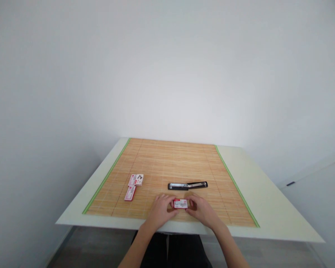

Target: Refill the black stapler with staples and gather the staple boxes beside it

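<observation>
A small red and white staple box is held between my two hands, near the front edge of the mat. My left hand pinches its left end between thumb and fingers. On its right end, my right hand grips it in the same way. Just beyond the box lies a black stapler, spread flat with its metal magazine showing. Off to the left of my left hand, several similar small boxes rest close together on the mat.
A bamboo mat with green edging covers the middle of the white table. The table's front edge runs just below my wrists. A pale wall rises behind the table's far edge.
</observation>
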`<state>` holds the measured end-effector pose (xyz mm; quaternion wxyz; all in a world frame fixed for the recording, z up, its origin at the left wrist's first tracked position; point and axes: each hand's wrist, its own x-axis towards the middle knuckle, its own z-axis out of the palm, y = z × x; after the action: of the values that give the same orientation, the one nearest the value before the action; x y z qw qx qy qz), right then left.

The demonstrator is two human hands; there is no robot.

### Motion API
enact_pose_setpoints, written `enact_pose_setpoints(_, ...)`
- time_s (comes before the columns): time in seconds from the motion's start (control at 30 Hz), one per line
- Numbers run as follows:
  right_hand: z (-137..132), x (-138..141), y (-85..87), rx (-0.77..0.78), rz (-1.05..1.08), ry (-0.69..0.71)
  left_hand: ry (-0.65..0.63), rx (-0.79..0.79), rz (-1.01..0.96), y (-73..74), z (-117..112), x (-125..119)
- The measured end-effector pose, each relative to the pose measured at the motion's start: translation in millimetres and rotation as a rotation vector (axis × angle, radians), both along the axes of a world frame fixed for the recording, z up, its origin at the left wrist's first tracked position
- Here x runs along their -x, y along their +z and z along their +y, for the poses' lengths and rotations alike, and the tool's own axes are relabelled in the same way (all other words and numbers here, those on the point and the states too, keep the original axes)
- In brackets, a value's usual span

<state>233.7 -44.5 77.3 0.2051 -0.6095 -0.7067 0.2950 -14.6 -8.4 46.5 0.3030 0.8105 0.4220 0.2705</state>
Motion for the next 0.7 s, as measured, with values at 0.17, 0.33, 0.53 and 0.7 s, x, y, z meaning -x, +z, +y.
enact_pose_setpoints(0.17,3,14,12.9,-0.055,0.012,-0.026,0.171,0.028,-0.090,-3.2,18,7)
enact_pose_setpoints(0.33,11,34,17.8,-0.060,-0.075,-0.013,0.226,-0.104,0.012,0.3,50,2)
enact_pose_setpoints(0.53,19,40,20.9,-0.072,-0.095,0.008,0.103,-0.078,0.078,-2.3,59,-9)
enact_pose_setpoints(0.7,29,34,20.5,-0.094,-0.129,-0.059,0.070,-0.073,0.076,-1.2,45,-6)
